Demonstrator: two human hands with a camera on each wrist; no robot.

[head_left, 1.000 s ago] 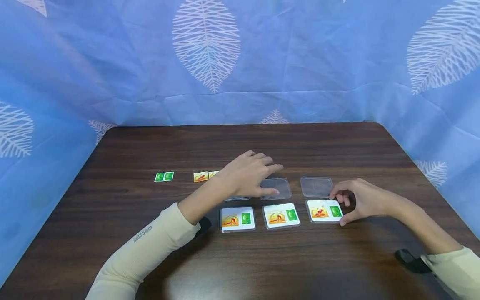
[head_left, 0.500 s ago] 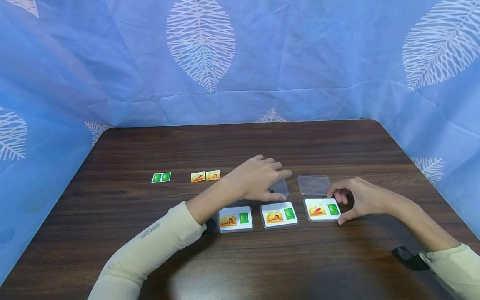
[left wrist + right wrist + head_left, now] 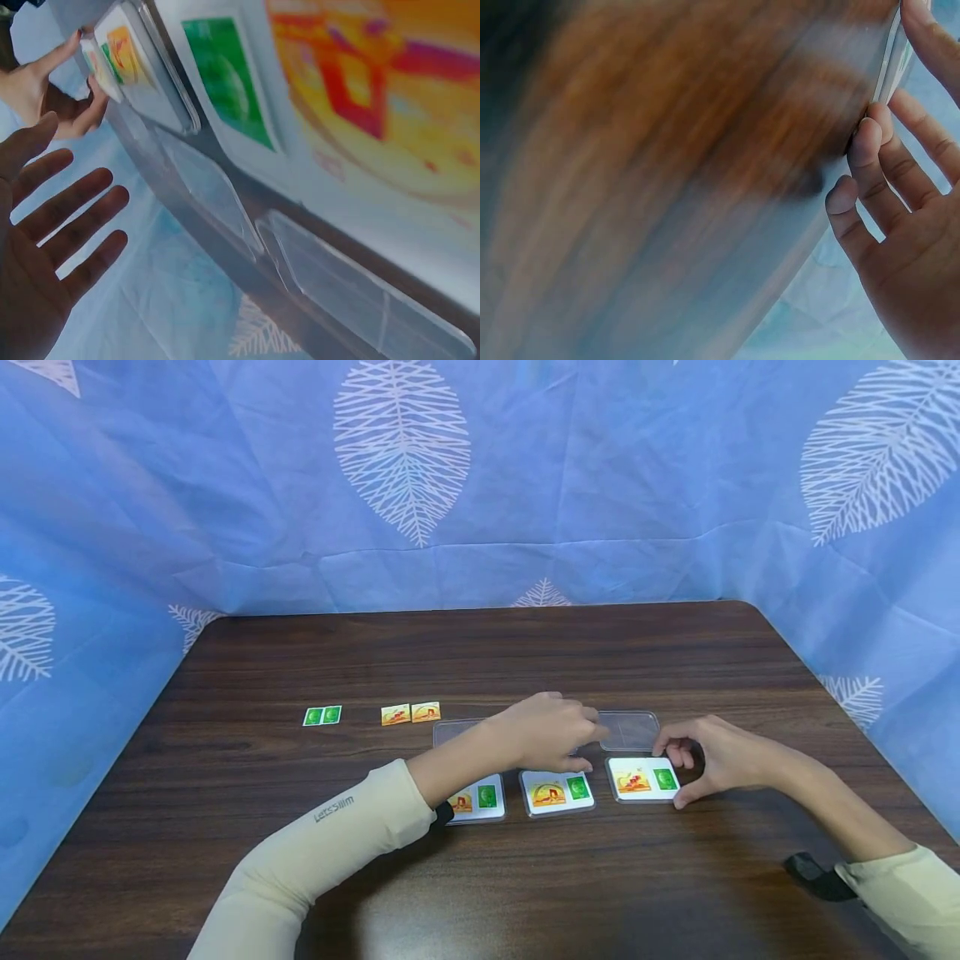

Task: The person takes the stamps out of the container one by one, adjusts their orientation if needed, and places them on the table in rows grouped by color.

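Note:
Three flat plastic cases stand in a row, each showing an orange picture and a green picture on white: the left case (image 3: pixel 489 807), middle case (image 3: pixel 555 810) and right case (image 3: pixel 633 792). My right hand (image 3: pixel 726 758) holds the right case at its right end, thumb at the front corner and index finger at the back. Above the middle clear lid, which it largely hides, my left hand (image 3: pixel 551 733) reaches rightward. Its fingers look spread and hold nothing in the left wrist view. The right clear lid (image 3: pixel 628 732) lies behind the right case.
Behind the left case lies another clear lid (image 3: pixel 450 729), partly covered by my left forearm. Two green picture pieces (image 3: pixel 322 716) and two yellow-orange pieces (image 3: pixel 411 713) lie farther left on the brown wooden table (image 3: pixel 480 652). A blue leaf-patterned cloth (image 3: pixel 600 468) hangs behind.
My left hand has moved right and a little nearer, from over the left and middle lids toward the right case. The right hand stays at the right case.

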